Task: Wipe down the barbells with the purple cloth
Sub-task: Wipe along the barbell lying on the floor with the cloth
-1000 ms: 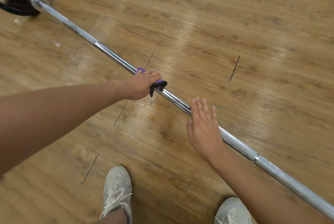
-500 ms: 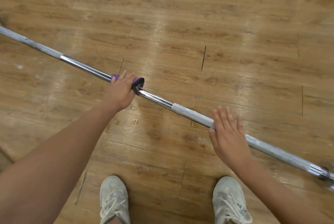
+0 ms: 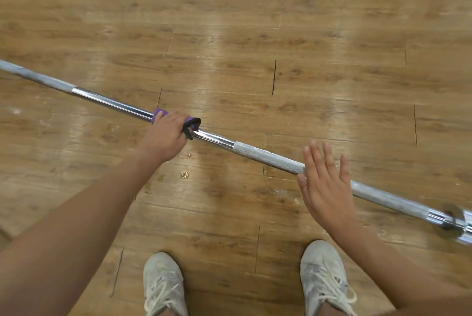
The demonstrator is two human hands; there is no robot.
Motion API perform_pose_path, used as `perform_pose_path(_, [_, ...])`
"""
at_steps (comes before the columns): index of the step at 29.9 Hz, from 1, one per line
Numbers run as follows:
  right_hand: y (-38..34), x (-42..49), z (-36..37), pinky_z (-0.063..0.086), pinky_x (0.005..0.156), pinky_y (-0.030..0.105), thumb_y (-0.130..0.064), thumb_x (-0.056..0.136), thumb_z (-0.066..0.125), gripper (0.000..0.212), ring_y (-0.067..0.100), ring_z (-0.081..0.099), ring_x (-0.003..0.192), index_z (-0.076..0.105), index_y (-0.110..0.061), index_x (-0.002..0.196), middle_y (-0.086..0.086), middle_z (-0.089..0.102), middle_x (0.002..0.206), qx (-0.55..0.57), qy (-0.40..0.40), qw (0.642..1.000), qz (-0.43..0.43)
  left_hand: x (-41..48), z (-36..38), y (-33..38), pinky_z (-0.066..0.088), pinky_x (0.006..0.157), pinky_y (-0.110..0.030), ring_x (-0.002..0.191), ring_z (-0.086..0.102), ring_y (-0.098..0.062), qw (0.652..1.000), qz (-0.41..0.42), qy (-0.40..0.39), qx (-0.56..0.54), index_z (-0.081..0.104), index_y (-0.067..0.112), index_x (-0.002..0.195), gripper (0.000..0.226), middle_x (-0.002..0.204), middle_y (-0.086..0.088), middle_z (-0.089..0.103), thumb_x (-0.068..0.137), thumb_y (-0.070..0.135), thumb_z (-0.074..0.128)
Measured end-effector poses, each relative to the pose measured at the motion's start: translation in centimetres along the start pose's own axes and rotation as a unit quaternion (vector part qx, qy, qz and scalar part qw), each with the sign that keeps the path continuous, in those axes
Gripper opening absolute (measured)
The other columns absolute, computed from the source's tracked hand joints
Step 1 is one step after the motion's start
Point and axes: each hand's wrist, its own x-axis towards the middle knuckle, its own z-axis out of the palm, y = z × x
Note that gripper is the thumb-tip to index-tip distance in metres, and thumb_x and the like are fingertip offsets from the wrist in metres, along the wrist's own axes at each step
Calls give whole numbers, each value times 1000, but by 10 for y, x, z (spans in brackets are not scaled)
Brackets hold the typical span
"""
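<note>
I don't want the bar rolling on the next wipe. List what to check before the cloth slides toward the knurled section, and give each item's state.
1. Purple cloth wrapped round the barbell: ok.
2. Left hand grips the cloth on the bar: ok.
3. Right hand pressing the bar steady: cannot tell; it lies flat over the bar, and the contact is hidden.
4. Bar between the two hands bare: ok.
5. Left shoe and right shoe apart from the bar: ok.

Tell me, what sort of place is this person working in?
Most likely a gym or weight room. A long chrome steel barbell with knurled sections stretches over the glossy wood-plank floor, the left hand grips a purple cloth round it, and the person wears pale lace-up trainers.
</note>
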Motion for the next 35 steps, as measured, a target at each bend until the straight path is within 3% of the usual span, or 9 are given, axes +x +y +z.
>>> perform_pose_path(7, [9,1,4,15,121,62,-32,107,29,60,32,6,156,23,-3,159,12,12,168,-38,22,998,-35,2,-10,17,21,81,-30,87,41,-22,999,-39,-2,11,58,23,92,17,88,3,55,102,14,47])
perform_pose_path(11, [12,4,4,16,120,64,-36,106,26,62,32,5,156,22,-4,159,12,10,169,-47,20,998,-43,7,-5,11,26,84,-33,83,45,-26,998,-51,-19,24,62,15,92,20,87,-3,59,103,18,45])
perform_pose_path(17, [25,15,3,16,119,65,-41,109,11,62,31,4,156,19,-6,160,10,9,169,-46,4,997,-67,9,3,11,31,89,-40,82,46,-25,999,-39,-3,16,58,20,91,15,87,-2,58,101,19,48])
perform_pose_path(20, [31,22,3,15,120,65,-39,109,22,60,31,6,156,23,-5,159,11,13,168,-45,11,996,-73,1,12,17,31,94,-43,94,53,-28,999,-19,28,17,63,18,104,12,97,-1,61,98,14,54])
perform_pose_path(23, [33,30,1,13,121,63,-36,107,33,60,29,7,156,26,-4,158,11,16,167,-46,25,996,-74,-6,27,40,26,100,-40,115,50,-23,999,11,53,6,57,16,120,27,118,-1,61,95,8,57])
perform_pose_path(29, [32,44,-2,6,124,59,-37,108,24,59,27,5,156,27,-5,157,9,19,167,-25,17,999,-40,0,34,50,16,117,-46,143,36,-24,999,8,41,-1,47,8,144,52,147,-8,50,92,7,47])
perform_pose_path(35, [25,46,-3,5,124,57,-41,108,17,62,27,6,156,29,-6,157,8,23,166,4,2,1000,29,2,43,70,6,122,-53,154,17,-23,996,-58,57,-25,35,9,154,56,162,-5,33,99,6,47])
